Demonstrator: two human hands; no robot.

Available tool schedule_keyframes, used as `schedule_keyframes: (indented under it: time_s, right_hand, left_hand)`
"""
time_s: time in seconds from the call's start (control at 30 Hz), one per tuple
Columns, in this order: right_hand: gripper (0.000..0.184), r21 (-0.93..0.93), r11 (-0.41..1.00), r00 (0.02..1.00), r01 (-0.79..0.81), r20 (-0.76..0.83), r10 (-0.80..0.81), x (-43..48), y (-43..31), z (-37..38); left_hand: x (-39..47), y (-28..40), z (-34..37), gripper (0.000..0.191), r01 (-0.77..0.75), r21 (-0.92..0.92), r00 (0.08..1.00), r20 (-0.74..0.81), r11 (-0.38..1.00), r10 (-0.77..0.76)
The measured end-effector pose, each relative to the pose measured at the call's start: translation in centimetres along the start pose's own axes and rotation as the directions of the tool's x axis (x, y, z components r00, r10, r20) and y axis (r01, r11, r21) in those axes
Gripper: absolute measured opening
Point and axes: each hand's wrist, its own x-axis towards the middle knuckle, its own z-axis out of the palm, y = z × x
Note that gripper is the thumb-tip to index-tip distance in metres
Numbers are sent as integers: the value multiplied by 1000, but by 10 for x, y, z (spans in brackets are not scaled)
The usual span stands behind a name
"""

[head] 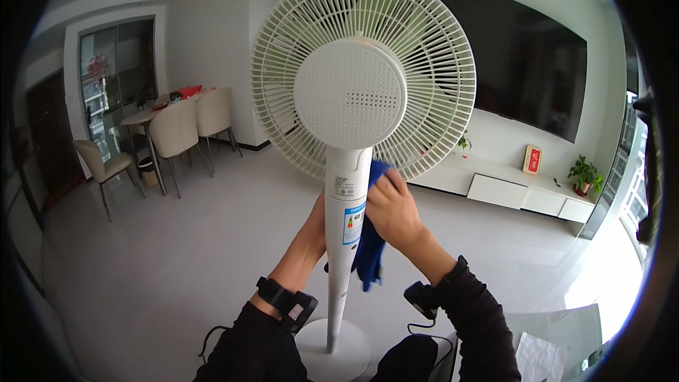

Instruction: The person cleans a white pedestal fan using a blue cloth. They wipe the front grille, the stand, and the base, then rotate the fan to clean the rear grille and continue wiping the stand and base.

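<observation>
A white pedestal fan (350,93) stands upright in front of me, with the rear of its motor housing and its grille facing me. Its column (339,276) runs down to a round base (358,355) on the floor. My right hand (395,209) is closed on a blue cloth (371,254) against the right side of the column, below the grille. The cloth hangs down beside the column. My left hand is hidden behind the column; just its wrist and forearm show at the left. Labels are stuck on the column's upper part.
A glass-topped table (573,323) with a paper (541,358) is close at the lower right. Beyond the fan are a low white cabinet (496,193) and a wall-mounted television (509,53). Several chairs (175,127) surround a dining table at the left.
</observation>
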Motion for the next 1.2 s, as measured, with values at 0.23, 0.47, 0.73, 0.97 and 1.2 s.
schedule_keyframes:
  time_s: [0.23, 0.47, 0.73, 0.97, 1.2]
  right_hand:
    - [15, 342, 869, 893, -358, -145, 425, -35, -33, -25]
    - [12, 530, -2, 412, -848, 661, 627, -82, -43, 38]
    - [50, 724, -232, 471, -650, 623, 625, -69, -10, 13]
    - [78, 666, -704, 487, -247, 713, 504, -50, 10, 62]
    - [81, 846, -326, 703, -422, 532, 471, -4, -64, 9]
  left_hand:
    - [1, -18, -32, 18, 266, -100, 964, 31, 959, -264]
    - [-39, -73, -78, 29, 553, 197, 794, 169, 810, -584]
    - [-111, -64, -115, 44, 81, -98, 958, -266, 992, -105]
    - [-94, 39, -47, 58, -299, -171, 913, -339, 939, 229]
    - [-25, 99, 22, 68, -655, 712, 554, 224, 253, 802]
